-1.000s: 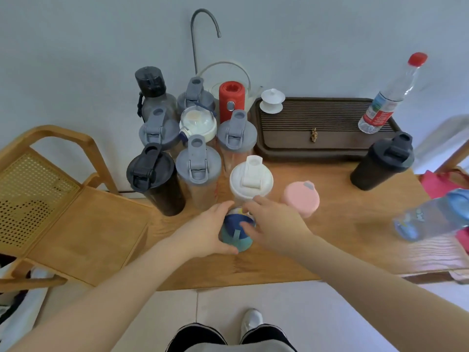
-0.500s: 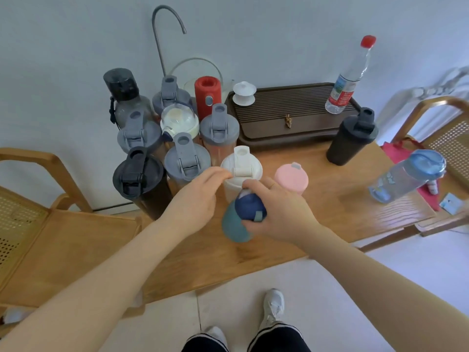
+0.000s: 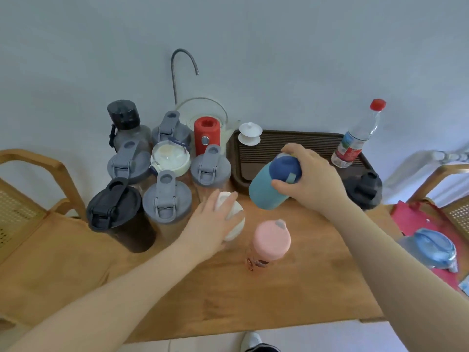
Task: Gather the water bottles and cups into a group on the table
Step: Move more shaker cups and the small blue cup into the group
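Note:
My right hand (image 3: 311,179) grips a teal bottle with a dark blue cap (image 3: 272,185) and holds it tilted in the air above the table, near the tea tray's front left corner. My left hand (image 3: 210,224) rests on the white-lidded bottle (image 3: 234,219); I cannot tell whether it grips it. A pink-lidded bottle (image 3: 270,241) stands just right of it. Several grey-lidded and black-lidded shakers, a cream-lidded cup (image 3: 170,158) and a red flask (image 3: 206,135) crowd the back left of the wooden table (image 3: 253,295).
A dark tea tray (image 3: 304,142) at the back holds a white lidded cup (image 3: 250,133) and a red-capped clear bottle (image 3: 357,134). A black shaker (image 3: 365,190) stands behind my right arm. A blue-lidded bottle (image 3: 431,247) lies at the right. Wooden chairs flank the table.
My right hand lifted the teal bottle from the table front and carried it up and to the right. My left hand let go of it and moved onto the white-lidded bottle.

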The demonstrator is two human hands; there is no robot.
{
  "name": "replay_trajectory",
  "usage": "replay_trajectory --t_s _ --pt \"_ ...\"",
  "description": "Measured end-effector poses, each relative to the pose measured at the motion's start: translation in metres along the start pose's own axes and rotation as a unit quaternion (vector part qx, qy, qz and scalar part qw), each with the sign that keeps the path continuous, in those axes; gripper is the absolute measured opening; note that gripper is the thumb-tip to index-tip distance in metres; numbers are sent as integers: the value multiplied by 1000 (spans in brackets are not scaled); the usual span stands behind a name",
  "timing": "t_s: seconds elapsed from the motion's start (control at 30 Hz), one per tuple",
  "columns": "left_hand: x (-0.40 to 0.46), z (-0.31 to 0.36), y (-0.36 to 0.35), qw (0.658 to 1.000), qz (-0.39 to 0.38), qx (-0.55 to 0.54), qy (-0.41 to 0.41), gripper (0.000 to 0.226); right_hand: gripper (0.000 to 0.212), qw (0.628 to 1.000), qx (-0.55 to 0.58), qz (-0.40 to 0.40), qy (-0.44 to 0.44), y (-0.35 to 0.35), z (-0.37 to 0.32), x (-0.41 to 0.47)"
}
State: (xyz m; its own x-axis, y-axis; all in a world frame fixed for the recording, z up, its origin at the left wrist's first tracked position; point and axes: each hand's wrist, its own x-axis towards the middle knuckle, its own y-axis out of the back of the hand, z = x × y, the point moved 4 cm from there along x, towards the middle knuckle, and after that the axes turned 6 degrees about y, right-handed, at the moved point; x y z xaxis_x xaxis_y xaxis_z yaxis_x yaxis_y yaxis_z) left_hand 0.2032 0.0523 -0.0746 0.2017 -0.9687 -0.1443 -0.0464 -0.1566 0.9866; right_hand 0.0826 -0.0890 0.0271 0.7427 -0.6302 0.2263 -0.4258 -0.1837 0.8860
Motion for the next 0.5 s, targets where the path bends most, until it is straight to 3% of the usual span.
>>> replay_trajectory --t_s 0.17,0.27,0.43,0.5 --pt "-8 -5 4 997 27 -4 67 77 59 989 -55 -135 37 -73 23 22" --pt "-11 -10 0 992 64 13 104 88 62 983 -46 -168 55 -99 28 28" --pt "-15 2 -1 989 103 -17 106 82 69 974 -27 -211 72 -122 32 35" --pt "-17 17 5 990 121 -49 57 71 77 967 -20 -243 78 -128 32 34"
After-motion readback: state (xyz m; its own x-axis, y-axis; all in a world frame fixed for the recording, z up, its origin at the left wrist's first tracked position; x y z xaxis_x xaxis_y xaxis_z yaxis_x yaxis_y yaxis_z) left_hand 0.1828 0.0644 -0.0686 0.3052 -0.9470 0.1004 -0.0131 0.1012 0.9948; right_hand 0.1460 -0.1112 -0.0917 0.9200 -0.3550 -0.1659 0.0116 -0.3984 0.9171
